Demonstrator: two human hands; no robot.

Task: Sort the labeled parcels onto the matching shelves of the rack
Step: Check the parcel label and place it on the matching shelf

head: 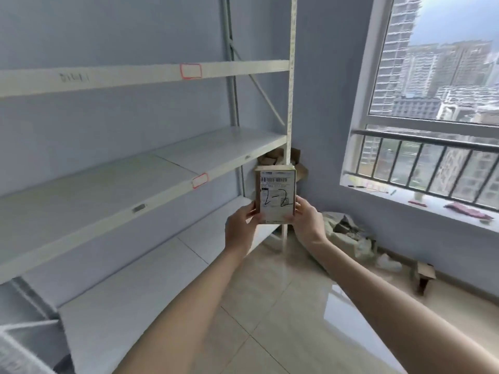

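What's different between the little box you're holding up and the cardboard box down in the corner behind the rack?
The held parcel is closed and upright, gripped by the left hand and right hand; the corner box sits low behind the rack post, its flaps open. The parcel shows a white label with a barcode and handwritten marks; no label shows on the corner box. The parcel is in full view, the corner box partly hidden. Both look like brown cardboard.

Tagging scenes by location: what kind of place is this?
Probably a spare high-rise apartment room used for parcel sorting: a white metal rack against a bare wall, a railed window overlooking tower blocks, loose packaging on the tiled floor.
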